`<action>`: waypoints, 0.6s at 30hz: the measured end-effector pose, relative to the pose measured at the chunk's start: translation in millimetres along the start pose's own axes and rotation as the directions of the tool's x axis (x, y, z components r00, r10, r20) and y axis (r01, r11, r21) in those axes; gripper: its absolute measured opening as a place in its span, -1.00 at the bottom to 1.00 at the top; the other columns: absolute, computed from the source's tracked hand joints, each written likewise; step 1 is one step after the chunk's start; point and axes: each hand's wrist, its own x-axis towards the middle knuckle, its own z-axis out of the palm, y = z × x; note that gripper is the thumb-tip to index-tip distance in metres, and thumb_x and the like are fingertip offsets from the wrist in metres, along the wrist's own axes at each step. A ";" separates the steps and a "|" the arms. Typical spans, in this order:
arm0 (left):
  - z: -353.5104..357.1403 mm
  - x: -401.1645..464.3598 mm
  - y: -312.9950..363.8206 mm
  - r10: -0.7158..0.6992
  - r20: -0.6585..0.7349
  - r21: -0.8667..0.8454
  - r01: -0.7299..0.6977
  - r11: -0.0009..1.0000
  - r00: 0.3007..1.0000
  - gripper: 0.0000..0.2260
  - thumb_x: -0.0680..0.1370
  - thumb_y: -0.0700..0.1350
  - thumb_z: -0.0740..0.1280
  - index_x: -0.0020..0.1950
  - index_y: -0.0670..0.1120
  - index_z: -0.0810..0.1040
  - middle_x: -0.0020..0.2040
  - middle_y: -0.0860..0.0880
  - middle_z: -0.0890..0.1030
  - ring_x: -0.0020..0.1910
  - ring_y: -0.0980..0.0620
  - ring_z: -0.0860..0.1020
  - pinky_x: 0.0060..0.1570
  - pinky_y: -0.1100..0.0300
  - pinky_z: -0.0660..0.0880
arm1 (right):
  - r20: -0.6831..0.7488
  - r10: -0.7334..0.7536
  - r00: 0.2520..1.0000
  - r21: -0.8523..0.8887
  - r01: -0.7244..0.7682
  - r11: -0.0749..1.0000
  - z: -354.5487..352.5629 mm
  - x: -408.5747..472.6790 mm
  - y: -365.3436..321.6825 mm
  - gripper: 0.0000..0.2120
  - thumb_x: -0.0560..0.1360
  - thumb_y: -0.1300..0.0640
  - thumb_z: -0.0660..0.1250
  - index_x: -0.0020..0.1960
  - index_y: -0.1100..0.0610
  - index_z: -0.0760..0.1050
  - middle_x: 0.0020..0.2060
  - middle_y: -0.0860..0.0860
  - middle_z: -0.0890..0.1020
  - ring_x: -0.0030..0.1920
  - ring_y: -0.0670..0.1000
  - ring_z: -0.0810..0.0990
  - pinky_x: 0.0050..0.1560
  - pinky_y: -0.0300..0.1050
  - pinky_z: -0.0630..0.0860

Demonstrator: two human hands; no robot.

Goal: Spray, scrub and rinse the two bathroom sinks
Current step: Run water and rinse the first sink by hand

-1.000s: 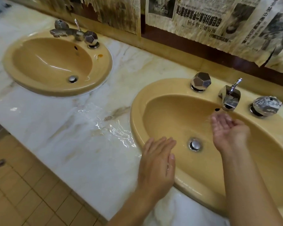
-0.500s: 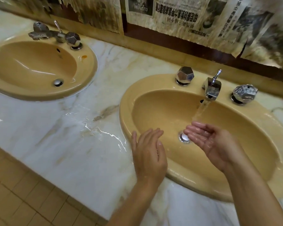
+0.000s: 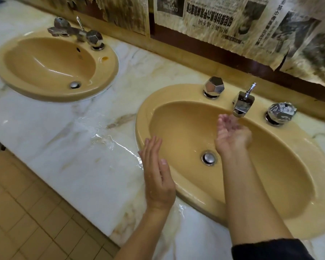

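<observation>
Sink rinsing is underway at the near basin (image 3: 270, 184) on the table: my right hand (image 3: 231, 134) cups open under the spout (image 3: 241, 106), left hand (image 3: 158, 177) open and empty, splashing the walls next.

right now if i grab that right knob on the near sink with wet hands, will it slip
Probably a little: the right knob looks wet and glossy. Its flat facets should still give fingers purchase. It sits fixed on the sink rim, so it should turn, not lift.
</observation>
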 end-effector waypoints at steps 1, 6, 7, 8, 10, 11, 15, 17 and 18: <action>1.6 0.4 -1.0 -0.011 -0.028 0.012 0.011 1.000 1.000 -0.55 0.63 -0.11 0.02 0.45 -0.21 0.42 0.51 -0.03 0.38 0.57 0.00 0.22 0.57 0.11 -0.02 | 0.038 0.042 0.998 -0.083 -0.039 0.996 0.2 -7.7 4.0 -0.70 0.67 0.20 0.04 0.03 0.32 0.50 -0.03 0.20 0.66 -0.12 0.14 0.71 -0.20 -0.13 0.65; 16.5 -1.2 0.8 -0.040 -0.087 0.119 0.051 0.992 0.995 -0.53 0.61 -0.07 0.00 0.40 -0.16 0.50 0.38 0.06 0.49 0.48 0.12 0.34 0.58 -0.02 -0.02 | 0.200 0.560 0.804 -0.819 -0.176 0.546 -31.1 -76.7 -2.9 -0.65 0.64 0.21 0.08 0.05 0.41 0.57 -0.15 0.30 0.69 -0.21 0.17 0.71 -0.20 -0.12 0.67; 20.7 -5.4 3.7 -0.023 -0.084 0.163 0.037 0.986 0.996 -0.55 0.61 -0.07 0.01 0.35 -0.15 0.54 0.32 0.09 0.54 0.43 0.10 0.40 0.58 -0.06 -0.02 | 0.175 0.571 0.802 -0.865 -0.152 0.478 -41.0 -81.7 -12.3 -0.64 0.64 0.21 0.07 0.03 0.42 0.58 -0.14 0.32 0.69 -0.20 0.19 0.71 -0.20 -0.11 0.67; 24.5 -12.2 7.3 -0.003 -0.079 0.205 0.019 0.978 0.997 -0.58 0.62 -0.08 0.02 0.31 -0.13 0.57 0.27 0.08 0.58 0.38 0.07 0.46 0.57 -0.10 -0.02 | 0.157 0.552 0.819 -0.885 -0.131 0.447 -49.6 -80.6 -22.9 -0.63 0.64 0.22 0.07 0.02 0.42 0.58 -0.13 0.33 0.69 -0.19 0.20 0.71 -0.19 -0.10 0.67; 32.3 -33.9 16.2 0.011 -0.044 0.269 0.001 0.963 0.999 -0.62 0.61 -0.10 0.05 0.25 -0.09 0.61 0.17 0.04 0.63 0.27 0.04 0.54 0.57 -0.12 -0.01 | 0.149 0.465 0.873 -0.872 -0.105 0.478 -59.2 -65.6 -44.5 -0.64 0.65 0.21 0.07 0.04 0.41 0.57 -0.15 0.30 0.69 -0.21 0.17 0.72 -0.22 -0.14 0.68; 36.1 -47.5 21.5 0.011 -0.014 0.291 -0.007 0.957 1.000 -0.63 0.61 -0.10 0.06 0.23 -0.08 0.62 0.13 0.04 0.64 0.24 0.06 0.54 0.57 -0.11 -0.01 | 0.150 0.411 0.899 -0.850 -0.095 0.517 -59.4 -53.5 -53.5 -0.65 0.65 0.20 0.06 0.06 0.40 0.56 -0.16 0.28 0.69 -0.24 0.13 0.73 -0.25 -0.17 0.67; 51.0 -102.1 43.0 0.049 0.162 0.333 -0.102 0.938 0.986 -0.65 0.61 -0.12 0.08 0.23 -0.03 0.60 0.14 0.12 0.62 0.22 0.14 0.52 0.56 -0.06 0.02 | 0.131 0.238 0.962 -0.643 -0.101 0.759 -39.7 0.6 -71.3 -0.63 0.68 0.14 0.01 0.07 0.32 0.53 -0.04 0.23 0.68 -0.14 0.11 0.72 -0.18 -0.15 0.65; 55.0 -115.9 50.2 0.068 0.223 0.312 -0.138 0.940 0.972 -0.65 0.61 -0.12 0.07 0.26 -0.03 0.59 0.19 0.14 0.60 0.26 0.15 0.50 0.54 -0.09 0.07 | 0.125 0.174 0.977 -0.519 -0.085 0.850 -25.7 14.0 -69.6 -0.66 0.68 0.13 0.02 0.00 0.26 0.51 -0.06 0.20 0.69 -0.11 0.12 0.71 -0.21 -0.14 0.63; 54.3 -115.7 51.8 0.071 0.217 0.289 -0.134 0.948 0.974 -0.64 0.61 -0.12 0.06 0.27 -0.05 0.58 0.22 0.13 0.59 0.28 0.16 0.49 0.53 -0.10 0.11 | 0.132 0.152 0.980 -0.473 -0.072 0.878 -20.3 15.7 -65.0 -0.69 0.68 0.15 0.04 -0.07 0.23 0.49 -0.11 0.17 0.69 -0.15 0.10 0.70 -0.26 -0.16 0.61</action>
